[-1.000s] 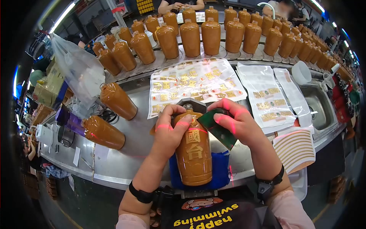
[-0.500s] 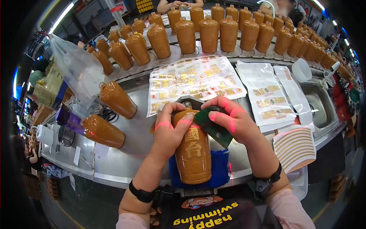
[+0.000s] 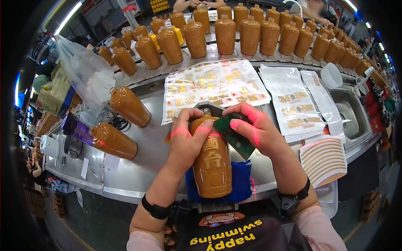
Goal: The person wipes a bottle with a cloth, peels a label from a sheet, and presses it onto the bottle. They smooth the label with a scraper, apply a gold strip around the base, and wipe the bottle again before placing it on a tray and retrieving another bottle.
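Observation:
A glossy brown bottle [image 3: 212,178] with gold characters lies tilted on a blue cloth [image 3: 241,178], its neck away from me. My left hand [image 3: 187,136] is closed round its upper left side, thumb pressed on the front near the characters. Pinched in my right hand [image 3: 255,127] is a dark green flat scraper [image 3: 236,137], slanting against the bottle's right shoulder. A red laser line crosses both hands and the bottle. Behind the neck is a grey angled support [image 3: 209,106]. The fingertips behind the bottle are hidden.
Beyond lies a sheet of gold stickers [image 3: 215,85], with more label sheets [image 3: 293,102] to its right. Two brown bottles [image 3: 130,106] lean at left beside a plastic bag [image 3: 83,69]. Bottles [image 3: 225,35] line the conveyor. At right are a sink [image 3: 351,119] and striped strips [image 3: 323,161].
The bottles on the conveyor have shifted along. The scraper has turned slightly and swung a little lower at my right hand. My left hand keeps its grip on the bottle.

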